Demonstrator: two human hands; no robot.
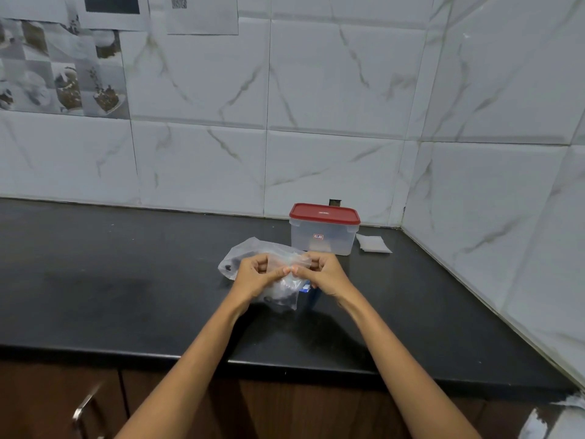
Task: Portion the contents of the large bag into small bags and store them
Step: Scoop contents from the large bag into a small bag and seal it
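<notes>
My left hand (pixel 253 274) and right hand (pixel 323 272) meet fingertip to fingertip, both curled and pinching the top of a small clear bag (pixel 286 289) that hangs below them. The large plastic bag (pixel 240 255) lies just behind my left hand. Beyond my right hand stands a red-lidded container (pixel 324 229), with flat small bags (pixel 373 243) beside it.

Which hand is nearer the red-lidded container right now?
Right. The right hand sits just in front of the red-lidded container; the left hand is farther to its left, both pinching the small bag.
</notes>
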